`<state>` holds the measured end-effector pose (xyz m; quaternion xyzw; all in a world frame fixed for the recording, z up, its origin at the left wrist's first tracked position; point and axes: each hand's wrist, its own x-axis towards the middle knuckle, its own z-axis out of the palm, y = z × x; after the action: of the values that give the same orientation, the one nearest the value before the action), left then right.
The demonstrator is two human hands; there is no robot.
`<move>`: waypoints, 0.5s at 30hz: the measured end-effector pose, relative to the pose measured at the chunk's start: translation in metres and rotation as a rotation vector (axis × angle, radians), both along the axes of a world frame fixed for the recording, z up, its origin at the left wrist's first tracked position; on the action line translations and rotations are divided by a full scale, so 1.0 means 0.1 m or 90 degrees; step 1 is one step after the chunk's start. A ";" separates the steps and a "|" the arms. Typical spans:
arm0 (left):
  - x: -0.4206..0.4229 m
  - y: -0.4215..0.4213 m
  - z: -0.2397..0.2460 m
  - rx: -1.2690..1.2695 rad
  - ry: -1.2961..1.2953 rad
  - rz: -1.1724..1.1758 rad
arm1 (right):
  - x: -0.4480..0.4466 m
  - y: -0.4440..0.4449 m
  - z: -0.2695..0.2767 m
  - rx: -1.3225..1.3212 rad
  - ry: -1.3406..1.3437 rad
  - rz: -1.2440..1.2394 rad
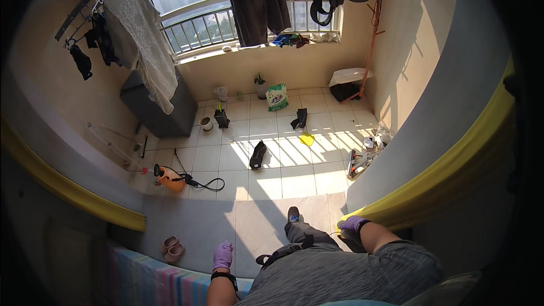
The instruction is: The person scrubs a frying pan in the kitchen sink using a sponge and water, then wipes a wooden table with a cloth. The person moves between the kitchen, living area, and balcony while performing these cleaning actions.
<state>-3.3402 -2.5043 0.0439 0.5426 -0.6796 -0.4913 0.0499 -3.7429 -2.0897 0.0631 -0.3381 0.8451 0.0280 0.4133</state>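
Observation:
My left hand [223,256], in a purple glove, is low in the view, above the grey floor and near a striped bedspread [170,278]. Its fingers look bunched, and no object shows in it. On the right, my right hand [352,226], also gloved in purple, is against something yellow beside the hem of a yellow curtain [408,210]; whether it grips this is unclear. A dark shoe [257,155] and a black boot or shoe [301,118] are on the tiles ahead, with a yellow cloth or piece [307,139] near the latter.
An orange pump sprayer [172,179] with a black hose stands left. Pink clogs [173,249] lie near the bed. Farther off are a dark grey cabinet [159,106], plant pots [206,123], a green-white bag [277,97], a grey sprayer [260,87] and cleaning tools [361,163]. Clothes hang above.

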 end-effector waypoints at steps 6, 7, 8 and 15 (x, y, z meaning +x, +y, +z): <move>0.83 -0.08 -0.25 -0.073 -0.532 -0.439 | -0.91 -1.54 0.03 0.071 0.052 0.414; 0.93 -0.13 -0.30 0.000 -0.573 -0.481 | -1.04 -1.87 0.04 0.093 0.092 0.373; 1.00 -0.13 -0.35 0.039 -0.560 -0.380 | -1.20 -2.20 0.09 0.049 0.108 0.378; 1.07 -0.69 -0.77 0.115 -0.474 -0.052 | -1.70 -4.08 0.37 -0.140 0.142 0.455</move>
<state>-3.2333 -2.5731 -0.0335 0.6583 -0.6263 -0.3202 -0.2682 -3.9128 -2.4976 0.1001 -0.6484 0.7116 0.1159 0.2445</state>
